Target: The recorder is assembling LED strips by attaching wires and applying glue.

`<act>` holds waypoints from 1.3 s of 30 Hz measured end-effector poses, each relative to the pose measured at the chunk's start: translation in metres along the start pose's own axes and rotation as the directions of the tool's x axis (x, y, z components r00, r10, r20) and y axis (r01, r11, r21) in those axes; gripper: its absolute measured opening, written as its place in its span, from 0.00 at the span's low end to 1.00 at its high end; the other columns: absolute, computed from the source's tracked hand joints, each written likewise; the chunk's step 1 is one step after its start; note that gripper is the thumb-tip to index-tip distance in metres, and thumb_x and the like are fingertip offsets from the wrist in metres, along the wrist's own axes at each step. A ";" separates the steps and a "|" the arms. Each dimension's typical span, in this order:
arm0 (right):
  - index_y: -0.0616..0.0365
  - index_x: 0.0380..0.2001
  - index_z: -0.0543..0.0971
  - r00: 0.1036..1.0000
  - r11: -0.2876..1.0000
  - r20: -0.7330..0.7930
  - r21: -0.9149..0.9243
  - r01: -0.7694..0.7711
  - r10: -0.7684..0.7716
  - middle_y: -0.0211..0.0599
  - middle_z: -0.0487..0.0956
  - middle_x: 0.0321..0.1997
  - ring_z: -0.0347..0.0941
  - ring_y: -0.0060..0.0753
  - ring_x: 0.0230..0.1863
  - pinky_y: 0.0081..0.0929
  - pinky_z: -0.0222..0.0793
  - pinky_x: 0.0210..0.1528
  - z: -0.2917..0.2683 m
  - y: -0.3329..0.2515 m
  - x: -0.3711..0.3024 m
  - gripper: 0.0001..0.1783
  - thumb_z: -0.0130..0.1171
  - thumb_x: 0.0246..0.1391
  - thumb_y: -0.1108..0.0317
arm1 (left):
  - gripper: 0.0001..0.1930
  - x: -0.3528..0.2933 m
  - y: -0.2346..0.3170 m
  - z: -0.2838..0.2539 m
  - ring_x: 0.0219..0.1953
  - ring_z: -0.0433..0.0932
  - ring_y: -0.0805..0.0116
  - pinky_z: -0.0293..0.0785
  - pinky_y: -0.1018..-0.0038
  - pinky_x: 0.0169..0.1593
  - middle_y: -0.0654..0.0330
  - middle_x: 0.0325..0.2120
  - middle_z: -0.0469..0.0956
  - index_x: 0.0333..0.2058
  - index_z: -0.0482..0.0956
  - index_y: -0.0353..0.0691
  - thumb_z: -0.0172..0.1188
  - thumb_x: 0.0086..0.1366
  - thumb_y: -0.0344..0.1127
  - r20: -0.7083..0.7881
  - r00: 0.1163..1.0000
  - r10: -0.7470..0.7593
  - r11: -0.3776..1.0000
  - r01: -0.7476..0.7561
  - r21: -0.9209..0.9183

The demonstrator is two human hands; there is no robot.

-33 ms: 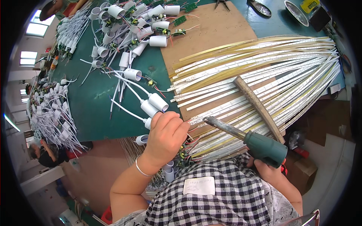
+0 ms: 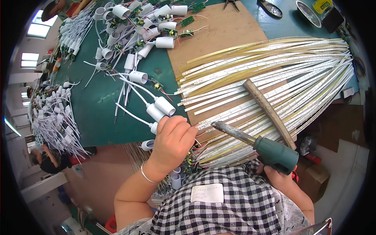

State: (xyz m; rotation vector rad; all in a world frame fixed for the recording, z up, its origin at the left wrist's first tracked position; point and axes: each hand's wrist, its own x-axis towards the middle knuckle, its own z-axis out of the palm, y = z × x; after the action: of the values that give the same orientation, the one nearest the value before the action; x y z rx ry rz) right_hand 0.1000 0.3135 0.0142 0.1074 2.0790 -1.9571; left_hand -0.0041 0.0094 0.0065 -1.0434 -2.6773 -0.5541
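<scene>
My right hand (image 2: 277, 177) is wrapped round the dark green handle of a soldering iron (image 2: 276, 155), partly hidden behind it. The iron's metal tip points left, above the ends of the white LED strips (image 2: 227, 121). My left hand (image 2: 174, 140) is closed in a pinch beside those ends, and what is between its fingertips is too small to make out. Thin red and white wires show near the fingertips. White lamp caps with cables (image 2: 163, 105) lie just beyond the left hand. Small circuit boards (image 2: 192, 156) with red wires lie below the fingers.
A worn bar (image 2: 270, 113) lies across the fanned strips on a brown board (image 2: 219, 29). A heap of white caps (image 2: 135, 31) covers the far green table (image 2: 88, 113). Pliers (image 2: 231, 4) and metal dishes (image 2: 308, 13) sit at the back. Another person (image 2: 49, 160) is at far left.
</scene>
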 end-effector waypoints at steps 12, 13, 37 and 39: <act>0.67 0.48 0.76 0.999 0.998 0.030 0.052 -0.041 0.040 0.38 0.78 0.38 0.79 0.26 0.29 0.24 0.77 0.33 0.000 -0.006 -0.001 0.16 0.56 0.56 0.75 | 0.15 0.000 0.002 -0.002 0.42 0.74 0.61 0.63 0.64 0.46 0.63 0.30 0.75 0.33 0.81 0.41 0.67 0.42 0.27 0.010 1.000 -0.002 0.998 0.001 0.063; 0.67 0.49 0.75 0.999 0.998 0.039 0.050 -0.032 0.030 0.38 0.78 0.38 0.79 0.26 0.29 0.24 0.77 0.33 -0.001 -0.005 -0.001 0.16 0.56 0.56 0.75 | 0.15 0.000 0.002 -0.003 0.42 0.74 0.61 0.62 0.64 0.47 0.63 0.30 0.75 0.33 0.81 0.42 0.67 0.43 0.27 0.012 1.000 -0.004 0.997 0.003 0.074; 0.67 0.52 0.74 0.996 0.996 -0.001 0.018 -0.091 0.091 0.41 0.77 0.45 0.80 0.27 0.31 0.24 0.78 0.35 0.000 -0.003 -0.003 0.19 0.57 0.56 0.73 | 0.10 0.006 -0.013 -0.013 0.41 0.75 0.59 0.65 0.63 0.49 0.64 0.30 0.76 0.28 0.82 0.46 0.70 0.44 0.28 0.074 0.997 -0.036 0.973 0.052 -0.224; 0.67 0.52 0.75 0.996 0.997 0.014 -0.005 -0.082 0.082 0.41 0.77 0.44 0.79 0.27 0.31 0.24 0.78 0.35 -0.001 -0.002 -0.003 0.19 0.57 0.57 0.73 | 0.11 0.007 -0.005 -0.009 0.42 0.74 0.58 0.64 0.62 0.49 0.64 0.31 0.75 0.27 0.80 0.45 0.69 0.42 0.27 0.019 0.994 -0.103 0.975 0.105 -0.194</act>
State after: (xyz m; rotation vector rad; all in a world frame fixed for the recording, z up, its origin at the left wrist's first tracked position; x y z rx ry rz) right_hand 0.1021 0.3147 0.0169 0.1746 2.0361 -1.8995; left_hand -0.0123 0.0067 0.0155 -0.9576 -2.7413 -0.8488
